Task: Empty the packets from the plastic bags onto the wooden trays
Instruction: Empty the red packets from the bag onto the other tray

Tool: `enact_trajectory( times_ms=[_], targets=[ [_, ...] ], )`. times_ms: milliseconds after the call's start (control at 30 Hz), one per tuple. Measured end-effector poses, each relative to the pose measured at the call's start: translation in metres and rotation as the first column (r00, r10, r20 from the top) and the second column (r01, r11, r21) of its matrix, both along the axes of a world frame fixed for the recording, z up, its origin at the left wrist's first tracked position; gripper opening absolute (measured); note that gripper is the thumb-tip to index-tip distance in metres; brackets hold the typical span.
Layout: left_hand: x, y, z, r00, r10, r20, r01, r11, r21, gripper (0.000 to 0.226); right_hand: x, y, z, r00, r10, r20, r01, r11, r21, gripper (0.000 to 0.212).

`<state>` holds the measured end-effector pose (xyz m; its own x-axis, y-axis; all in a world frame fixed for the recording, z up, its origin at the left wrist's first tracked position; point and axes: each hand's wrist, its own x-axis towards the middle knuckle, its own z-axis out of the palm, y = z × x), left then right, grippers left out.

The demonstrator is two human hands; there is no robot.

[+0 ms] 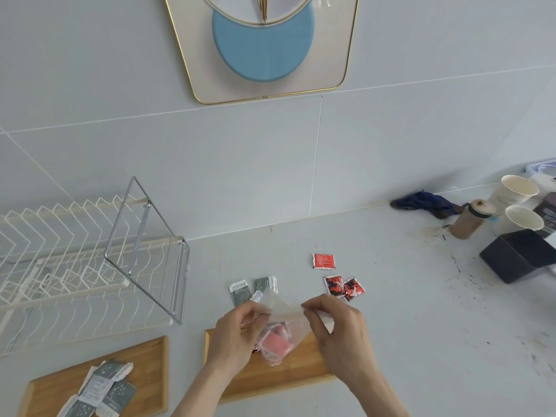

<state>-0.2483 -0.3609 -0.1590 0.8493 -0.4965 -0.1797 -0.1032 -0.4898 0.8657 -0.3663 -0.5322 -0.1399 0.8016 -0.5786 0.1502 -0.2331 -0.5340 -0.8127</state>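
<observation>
Pale grey tiled wall [270, 161] w/ gold-rimmed panel [331, 55], grey countertop [406, 326], even daylight.

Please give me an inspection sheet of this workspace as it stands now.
Surface: pale counter, dark stains at right.
Job's things: clear plastic bag with red packets held over right wooden tray; left wooden tray holds grey packets; loose grey packets and red packets on counter.
Clutter: paper cups, blue cloth, black box, wire rack.
Grippers: left hand and right hand pinch the bag's mouth.
Cables: nothing seen.
Surroundings: tiled wall, gold-framed decoration.
</observation>
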Motion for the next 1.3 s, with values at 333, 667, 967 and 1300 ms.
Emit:
enact_trajectory(
  times_ms=[333, 667, 967, 1300],
  targets=[
    [-0.002, -0.007, -0.01, 0.989, -0.128, -0.071, 0.141, 0.966, 0.219, 0.031, 0.003, -0.013, 0.013, 1.0, 0.005, 0.023, -0.005, 1.0, 0.031, 0.017],
    [-0.005, -0.023, -0.006, 0.985, -0.115, -0.126, 0.133, 0.981, 0.143, 0.042, -0.001, -0.031, 0.038, 0.992, -0.111, 0.06, 0.106, 0.991, 0.081, 0.019],
    [-0.011, -0.017, 0.019, 0.754, -0.11, -0.648, -0.115, 0.948, -0.295, 0.064, -0.005, -0.042, 0.04, 0.956, -0.293, 0.005, 0.166, 0.557, 0.813, 0.014],
    [0.004, 0.013, 0.003, 0.805, 0.287, -0.519, -0.406, 0.905, -0.13, 0.023, -0.002, -0.026, 0.009, 0.947, -0.275, -0.168, 0.3, 0.562, 0.771, 0.017]
  ],
)
